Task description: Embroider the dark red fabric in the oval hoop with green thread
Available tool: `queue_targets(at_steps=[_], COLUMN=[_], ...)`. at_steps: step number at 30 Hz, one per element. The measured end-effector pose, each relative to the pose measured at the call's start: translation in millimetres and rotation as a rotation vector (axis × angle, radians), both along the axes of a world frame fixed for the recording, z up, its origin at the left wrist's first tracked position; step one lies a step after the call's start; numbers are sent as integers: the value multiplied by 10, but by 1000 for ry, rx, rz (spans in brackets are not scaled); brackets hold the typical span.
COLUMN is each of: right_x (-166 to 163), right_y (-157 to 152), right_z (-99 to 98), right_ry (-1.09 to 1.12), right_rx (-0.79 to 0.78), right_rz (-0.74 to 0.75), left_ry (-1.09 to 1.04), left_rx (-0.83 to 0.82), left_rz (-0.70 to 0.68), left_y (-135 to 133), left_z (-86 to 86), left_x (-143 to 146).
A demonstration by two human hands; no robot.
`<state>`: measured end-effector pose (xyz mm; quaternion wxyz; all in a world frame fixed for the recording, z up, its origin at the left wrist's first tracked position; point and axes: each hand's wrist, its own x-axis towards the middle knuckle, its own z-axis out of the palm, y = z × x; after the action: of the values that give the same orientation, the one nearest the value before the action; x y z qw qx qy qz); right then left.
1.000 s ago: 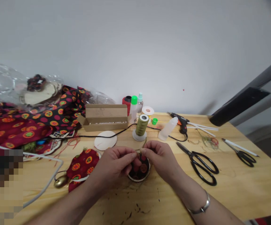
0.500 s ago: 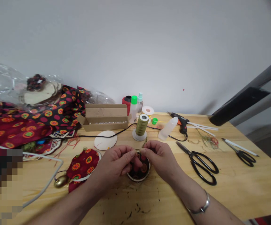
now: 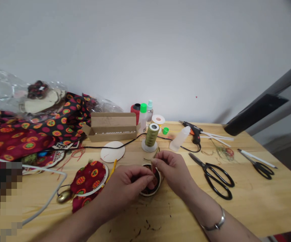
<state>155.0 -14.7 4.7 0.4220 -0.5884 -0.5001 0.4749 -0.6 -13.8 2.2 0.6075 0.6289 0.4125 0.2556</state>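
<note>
My left hand point(image 3: 132, 183) is closed in a pinch over a round, white-rimmed piece covered in dark patterned fabric point(image 3: 149, 193). Whatever its fingertips hold is too fine to make out. Just right of it and a little farther off, my right hand point(image 3: 169, 166) pinches an olive thread point(image 3: 157, 153) between thumb and forefinger. A spool of olive thread point(image 3: 151, 136) stands upright beyond the hands. To the left of my left hand lies a red patterned fabric disc point(image 3: 90, 178) with a white rim, beside a brass bell point(image 3: 65, 196).
Large black-handled scissors point(image 3: 212, 174) lie right of my right hand, with smaller scissors point(image 3: 258, 166) farther right. Behind stand a white squeeze bottle point(image 3: 180, 138), a glue gun point(image 3: 193, 129) and an open cardboard box point(image 3: 112, 134). A black cord point(image 3: 100, 147) crosses the table. Patterned fabric point(image 3: 16, 141) is heaped at left.
My left hand has moved down and slightly right, away from the right fingertips, over the dark round piece. My right hand has stayed nearly in place. A yellow strip beside the red disc is now uncovered.
</note>
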Motion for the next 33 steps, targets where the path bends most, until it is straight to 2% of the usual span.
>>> queue_targets(at_steps=[7, 12, 18, 33], right_x=[-7, -16, -49, -47], right_y=[1, -2, -21, -27], right_z=[-15, -10, 25, 31], right_ry=[99, 189, 312, 374], right_rx=[-51, -94, -137, -141], right_rz=[7, 1, 5, 10], left_ry=[184, 257, 357, 330], left_rx=[356, 487, 528, 488], left_rz=[-49, -79, -107, -89], left_y=[-41, -52, -57, -80], left_z=[-71, -117, -149, -132], left_x=[9, 23, 27, 31])
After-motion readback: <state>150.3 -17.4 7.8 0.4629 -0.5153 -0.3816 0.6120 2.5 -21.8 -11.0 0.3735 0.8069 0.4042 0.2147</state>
